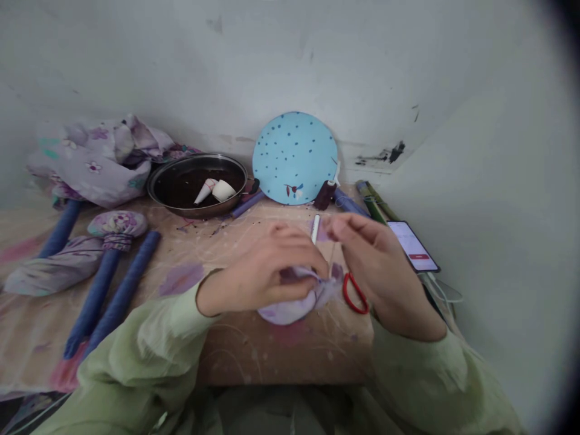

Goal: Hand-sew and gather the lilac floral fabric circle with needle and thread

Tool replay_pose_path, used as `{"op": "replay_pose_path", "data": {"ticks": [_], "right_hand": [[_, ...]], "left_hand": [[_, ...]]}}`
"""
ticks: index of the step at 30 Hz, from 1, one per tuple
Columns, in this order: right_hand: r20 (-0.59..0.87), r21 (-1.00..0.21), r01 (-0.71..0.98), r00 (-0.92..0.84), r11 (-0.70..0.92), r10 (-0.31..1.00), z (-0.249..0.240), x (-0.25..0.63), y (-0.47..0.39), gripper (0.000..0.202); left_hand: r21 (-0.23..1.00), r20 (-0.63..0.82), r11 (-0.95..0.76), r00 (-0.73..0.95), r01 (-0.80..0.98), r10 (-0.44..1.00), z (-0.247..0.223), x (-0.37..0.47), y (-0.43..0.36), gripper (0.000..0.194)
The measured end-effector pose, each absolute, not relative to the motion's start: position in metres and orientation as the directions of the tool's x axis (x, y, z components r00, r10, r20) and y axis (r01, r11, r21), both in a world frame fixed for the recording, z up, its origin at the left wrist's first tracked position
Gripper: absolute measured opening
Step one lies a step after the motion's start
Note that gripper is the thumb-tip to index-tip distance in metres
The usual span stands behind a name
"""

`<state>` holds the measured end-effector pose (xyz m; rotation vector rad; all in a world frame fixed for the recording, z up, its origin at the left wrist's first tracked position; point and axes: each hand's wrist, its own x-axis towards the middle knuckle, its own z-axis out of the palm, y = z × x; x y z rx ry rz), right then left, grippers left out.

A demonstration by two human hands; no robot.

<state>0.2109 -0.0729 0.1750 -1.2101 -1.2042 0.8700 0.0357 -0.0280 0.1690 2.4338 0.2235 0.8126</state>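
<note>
My left hand (276,266) is closed around the gathered neck of a small lavender fabric bundle (290,309), whose rounded end rests low over the table. Loose fabric edges stick out to the right of my fingers. My right hand (376,266) is raised just right of the bundle, with thumb and fingertips pinched together. Whatever it pinches is too thin and blurred to make out. Red-handled scissors (354,294) lie between the bundle and my right hand, their blades not clearly visible. A white pen-like stick (316,228) lies behind my hands.
Behind stand a blue dotted round board (294,157), a dark thread spool (325,195) and a pan (199,208) holding white thread cones. Blue wrapped sticks (124,290) and floral cloth (99,163) occupy the left. A lit phone (413,244) with a cable lies right, near the wall.
</note>
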Motion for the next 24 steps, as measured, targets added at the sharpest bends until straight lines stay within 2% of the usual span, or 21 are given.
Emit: {"op": "replay_pose_path", "data": {"ticks": [2, 3, 5, 7, 9, 11, 15, 19, 21, 24], "right_hand": [[0.222, -0.964, -0.081, 0.292, 0.255, 0.931, 0.178, 0.222, -0.061, 0.014], [0.177, -0.951, -0.199, 0.286, 0.239, 0.942, 0.182, 0.229, -0.055, 0.016], [0.011, -0.919, -0.384, 0.214, 0.094, 0.977, 0.193, 0.244, -0.044, 0.023], [-0.111, -0.899, -0.437, 0.189, -0.018, 0.976, 0.204, 0.259, -0.036, 0.032], [-0.117, -0.907, -0.42, 0.242, -0.005, 0.963, 0.211, 0.275, -0.029, 0.039], [-0.044, -0.93, -0.361, 0.29, 0.066, 0.956, 0.211, 0.291, -0.024, 0.042], [0.199, -0.962, -0.111, 0.335, 0.248, 0.921, 0.201, 0.323, -0.017, 0.043], [0.323, -0.946, 0.102, 0.35, 0.307, 0.879, 0.188, 0.348, -0.016, 0.046], [0.352, -0.936, 0.139, 0.363, 0.324, 0.863, 0.184, 0.356, -0.016, 0.044], [0.318, -0.947, 0.103, 0.43, 0.304, 0.845, 0.183, 0.362, -0.015, 0.045]], "left_hand": [[0.631, 0.455, -0.772, 0.844, -0.08, 0.284, 0.167, 0.038, -0.031, 0.007], [0.676, 0.441, -0.732, 0.845, -0.091, 0.303, 0.166, 0.038, -0.032, 0.007], [0.752, 0.433, -0.652, 0.821, -0.101, 0.372, 0.163, 0.037, -0.033, 0.009], [0.807, 0.409, -0.581, 0.81, -0.106, 0.421, 0.162, 0.035, -0.032, 0.008], [0.847, 0.372, -0.521, 0.816, -0.103, 0.443, 0.161, 0.033, -0.03, 0.008], [0.877, 0.339, -0.471, 0.82, -0.097, 0.461, 0.162, 0.03, -0.029, 0.008], [0.91, 0.303, -0.4, 0.826, -0.104, 0.475, 0.164, 0.027, -0.028, 0.008], [0.91, 0.308, -0.401, 0.822, -0.107, 0.479, 0.167, 0.025, -0.028, 0.011], [0.908, 0.312, -0.404, 0.824, -0.112, 0.473, 0.168, 0.026, -0.027, 0.013], [0.909, 0.308, -0.402, 0.828, -0.11, 0.469, 0.17, 0.025, -0.026, 0.015]]}}
